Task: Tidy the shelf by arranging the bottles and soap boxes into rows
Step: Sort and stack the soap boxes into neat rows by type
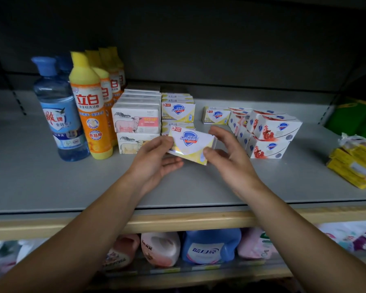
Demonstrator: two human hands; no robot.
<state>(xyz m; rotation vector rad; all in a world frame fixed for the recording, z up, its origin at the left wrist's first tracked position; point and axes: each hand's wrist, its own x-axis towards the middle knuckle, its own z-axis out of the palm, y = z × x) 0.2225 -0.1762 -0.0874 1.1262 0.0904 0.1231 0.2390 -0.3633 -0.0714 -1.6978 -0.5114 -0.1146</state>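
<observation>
— Grey metal shelf [51, 182], smooth and matte, with a dark back panel behind it. How do the hands sit?

— Both reach forward, forearms bare. The left hand [156, 159] pinches the left end of a soap box [191, 144], thumb on top, fingers beneath. The right hand [226, 153] grips its right end, thumb at the lower corner, fingers curled behind. That cardboard box is tilted, held just above the shelf, its glossy white and yellow face towards the camera.

— And around them?

— Just beyond the left hand, stacked sheep-print boxes [136, 123]; beyond the held box, a stack of matching yellow boxes [178, 109]. Further left stand an orange plastic bottle [91, 115] with a yellow cap and a clear blue bottle [59, 115]. Right of the right hand, white boxes with red print [270, 132] are piled unevenly; one yellow box [217, 115] stands alone behind. Far right, shiny yellow wrapped bars [355, 166].
</observation>
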